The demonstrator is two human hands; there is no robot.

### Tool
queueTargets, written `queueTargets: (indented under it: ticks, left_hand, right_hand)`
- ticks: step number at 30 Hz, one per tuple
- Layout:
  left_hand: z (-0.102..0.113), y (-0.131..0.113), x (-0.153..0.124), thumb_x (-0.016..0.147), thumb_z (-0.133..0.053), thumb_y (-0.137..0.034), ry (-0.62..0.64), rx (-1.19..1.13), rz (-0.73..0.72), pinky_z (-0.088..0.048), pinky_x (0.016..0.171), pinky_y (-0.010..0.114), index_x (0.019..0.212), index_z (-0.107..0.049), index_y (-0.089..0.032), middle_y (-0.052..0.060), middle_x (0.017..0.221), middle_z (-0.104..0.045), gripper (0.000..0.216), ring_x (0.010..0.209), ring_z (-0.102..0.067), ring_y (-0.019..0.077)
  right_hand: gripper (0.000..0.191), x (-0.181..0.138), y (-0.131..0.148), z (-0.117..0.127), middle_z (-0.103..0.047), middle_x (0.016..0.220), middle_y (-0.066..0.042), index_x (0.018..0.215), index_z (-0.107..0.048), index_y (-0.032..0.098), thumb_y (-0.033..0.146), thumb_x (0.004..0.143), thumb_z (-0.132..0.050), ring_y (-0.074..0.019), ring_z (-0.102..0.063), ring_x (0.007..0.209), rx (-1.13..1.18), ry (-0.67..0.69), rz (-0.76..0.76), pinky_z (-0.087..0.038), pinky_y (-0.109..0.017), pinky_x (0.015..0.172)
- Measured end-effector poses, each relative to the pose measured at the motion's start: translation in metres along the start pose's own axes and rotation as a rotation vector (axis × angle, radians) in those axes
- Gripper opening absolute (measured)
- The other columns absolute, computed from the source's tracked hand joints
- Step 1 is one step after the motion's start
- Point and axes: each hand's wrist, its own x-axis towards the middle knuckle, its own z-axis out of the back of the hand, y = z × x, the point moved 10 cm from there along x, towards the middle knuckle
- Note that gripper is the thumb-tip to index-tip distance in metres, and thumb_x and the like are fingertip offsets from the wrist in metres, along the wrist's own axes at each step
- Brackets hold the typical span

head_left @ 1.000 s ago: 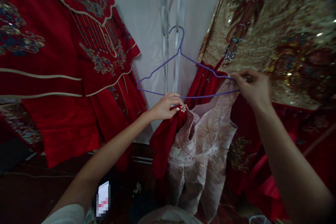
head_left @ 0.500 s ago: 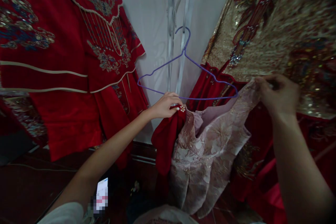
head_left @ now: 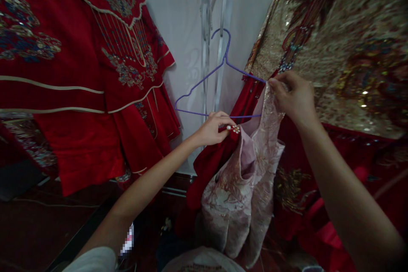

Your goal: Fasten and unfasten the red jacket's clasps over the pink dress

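A pale pink brocade dress (head_left: 232,195) hangs between my hands, its neckline turned toward the hanger. My right hand (head_left: 295,95) pinches the top of one shoulder strap, right at the sloping arm of a purple wire hanger (head_left: 208,77). The strap covers that end of the hanger. My left hand (head_left: 215,129) is closed at the dress's other shoulder, below the hanger's bottom bar, beside a flower-shaped pearl ornament (head_left: 236,128). Red cloth (head_left: 208,170) hangs just under my left hand, against the dress. The hanger's hook sits on a metal upright (head_left: 221,21).
Red embroidered garments (head_left: 127,51) hang on the left. On the right hangs a gold sequinned garment (head_left: 334,51) with red cloth below it. A pale wall (head_left: 178,4) stands behind. A lit phone screen (head_left: 127,240), partly hidden, shows beneath my left forearm.
My right hand has moved left and slightly up, bringing the strap over the hanger's right end. My left hand has shifted a little right. The dress hangs more bunched together.
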Motion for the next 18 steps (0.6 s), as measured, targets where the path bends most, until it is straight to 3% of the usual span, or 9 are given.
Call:
queueTargets:
  ticks: [4, 8, 11, 14, 16, 18]
  left_hand:
    - [0.018, 0.001, 0.0, 0.07, -0.048, -0.004, -0.14, -0.013, 0.0, -0.035, 0.098, 0.042, 0.088, -0.066, -0.018, 0.004, 0.093, -0.069, 0.029, 0.101, -0.058, 0.0184]
    - [0.068, 0.018, -0.018, 0.072, -0.048, -0.006, -0.293, -0.055, 0.05, -0.042, 0.095, 0.036, 0.087, -0.066, -0.017, 0.006, 0.096, -0.068, 0.026, 0.105, -0.057, 0.0191]
    - [0.12, 0.057, -0.047, 0.077, -0.051, -0.019, -0.458, -0.078, 0.227, -0.046, 0.086, 0.031, 0.088, -0.067, -0.015, 0.004, 0.09, -0.069, 0.02, 0.088, -0.062, 0.0174]
    - [0.164, 0.102, -0.084, 0.073, -0.062, -0.033, -0.588, -0.119, 0.411, -0.046, 0.086, 0.03, 0.084, -0.069, -0.014, 0.003, 0.085, -0.07, 0.023, 0.086, -0.062, 0.0189]
    - [0.18, 0.132, -0.108, 0.067, -0.067, -0.039, -0.637, -0.215, 0.541, -0.047, 0.083, 0.031, 0.082, -0.07, -0.014, 0.004, 0.081, -0.071, 0.029, 0.082, -0.063, 0.0195]
    - [0.181, 0.156, -0.126, 0.062, -0.071, -0.042, -0.621, -0.307, 0.661, -0.048, 0.08, 0.032, 0.079, -0.071, -0.013, 0.004, 0.075, -0.07, 0.034, 0.078, -0.064, 0.0203]
  right_hand:
    - [0.014, -0.006, 0.0, -0.013, -0.059, 0.072, -0.001, 0.085, -0.057, 0.022, 0.029, 0.089, -0.047, -0.0165, -0.054, 0.067, -0.025, 0.05, -0.007, -0.034, -0.026, 0.063]
    - [0.019, -0.005, -0.007, -0.01, -0.06, 0.075, -0.002, 0.084, -0.057, 0.021, 0.035, 0.089, -0.046, -0.0165, -0.054, 0.069, 0.008, 0.019, 0.015, -0.036, -0.026, 0.064]
    - [0.024, 0.001, -0.014, -0.007, -0.058, 0.072, -0.002, 0.081, -0.059, 0.02, 0.042, 0.086, -0.051, -0.0151, -0.051, 0.066, 0.075, -0.016, 0.023, -0.036, -0.025, 0.061]
    - [0.028, 0.007, -0.021, -0.006, -0.056, 0.069, -0.001, 0.077, -0.059, 0.018, 0.045, 0.084, -0.054, -0.0137, -0.049, 0.063, 0.144, -0.042, 0.029, -0.035, -0.025, 0.058]
    - [0.028, 0.009, -0.025, -0.009, -0.055, 0.068, -0.001, 0.075, -0.059, 0.018, 0.045, 0.083, -0.055, -0.0133, -0.048, 0.063, 0.166, -0.044, 0.023, -0.036, -0.025, 0.058]
    - [0.028, 0.01, -0.028, -0.014, -0.054, 0.066, 0.0, 0.074, -0.058, 0.019, 0.045, 0.083, -0.056, -0.013, -0.047, 0.062, 0.178, -0.037, 0.014, -0.036, -0.025, 0.058]
